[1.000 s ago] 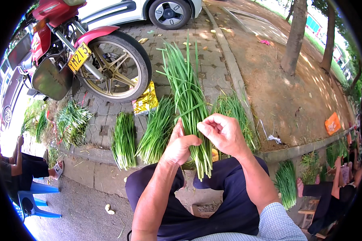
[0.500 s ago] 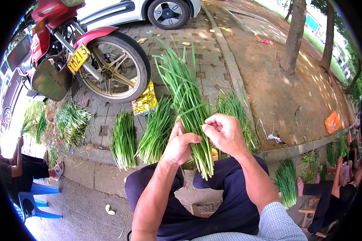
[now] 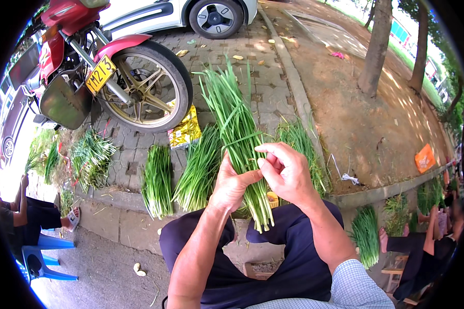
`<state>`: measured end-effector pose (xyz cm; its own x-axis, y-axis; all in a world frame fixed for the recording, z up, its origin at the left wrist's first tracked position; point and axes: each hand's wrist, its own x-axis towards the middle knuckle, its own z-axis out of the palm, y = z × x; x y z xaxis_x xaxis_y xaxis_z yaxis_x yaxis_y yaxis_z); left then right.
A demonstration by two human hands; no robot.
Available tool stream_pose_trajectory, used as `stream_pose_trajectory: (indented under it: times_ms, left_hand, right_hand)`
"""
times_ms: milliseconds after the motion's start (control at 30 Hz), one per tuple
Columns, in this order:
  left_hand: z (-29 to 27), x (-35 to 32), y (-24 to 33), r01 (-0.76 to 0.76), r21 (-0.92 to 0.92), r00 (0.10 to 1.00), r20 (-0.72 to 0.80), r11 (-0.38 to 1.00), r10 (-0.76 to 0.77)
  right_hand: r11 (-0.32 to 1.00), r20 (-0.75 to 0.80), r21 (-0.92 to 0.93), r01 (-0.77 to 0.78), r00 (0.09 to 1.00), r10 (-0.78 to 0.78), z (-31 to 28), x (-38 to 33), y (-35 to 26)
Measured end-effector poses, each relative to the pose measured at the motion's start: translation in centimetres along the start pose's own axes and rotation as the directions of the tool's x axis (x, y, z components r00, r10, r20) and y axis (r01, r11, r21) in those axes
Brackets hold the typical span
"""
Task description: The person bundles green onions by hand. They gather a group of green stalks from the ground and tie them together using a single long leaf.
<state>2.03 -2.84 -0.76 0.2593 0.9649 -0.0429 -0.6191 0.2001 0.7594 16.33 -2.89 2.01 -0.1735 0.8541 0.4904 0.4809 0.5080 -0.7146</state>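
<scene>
Barely shifted: left hand still clamps the chive bunch mid-stalk, right hand pinching one blade; light, floppy, bruisable.

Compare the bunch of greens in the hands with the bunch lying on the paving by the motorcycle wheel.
The held bunch is up off the ground, gripped by the left hand and right hand; the lying bunch rests untouched on the paving. The held bunch looks longer, its tips fanned loosely; the lying bunch looks shorter and tidier. Both are thin green stalks.
</scene>
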Motion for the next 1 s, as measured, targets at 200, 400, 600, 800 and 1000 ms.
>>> stream_pose_trajectory:
  times_ms: [200,400,600,800,1000]
  left_hand:
    - [0.1,-0.1,-0.4,-0.056,0.035,0.998,0.011,0.998,0.055]
    - [-0.5,0.3,-0.7,-0.093,0.234,0.993,0.094,0.968,0.073]
    - [0.0,0.1,-0.2,-0.097,0.301,0.992,0.105,0.949,0.068]
    - [0.1,0.1,-0.2,-0.074,0.247,0.996,0.058,0.966,0.061]
    - [-0.2,0.0,-0.1,-0.03,0.281,0.999,0.032,0.959,0.022]
  right_hand:
    - [0.999,0.155,-0.048,-0.019,0.988,0.026,-0.4,0.2,-0.4]
    - [0.976,0.236,-0.153,0.152,0.965,-0.113,-1.1,0.5,0.9]
    - [0.972,0.26,-0.156,0.176,0.957,-0.132,-1.3,0.6,1.1]
    - [0.976,0.331,0.169,-0.14,0.94,0.078,-2.2,0.6,0.3]
    - [0.705,0.386,0.584,-0.404,0.901,0.197,-3.1,1.1,0.4]
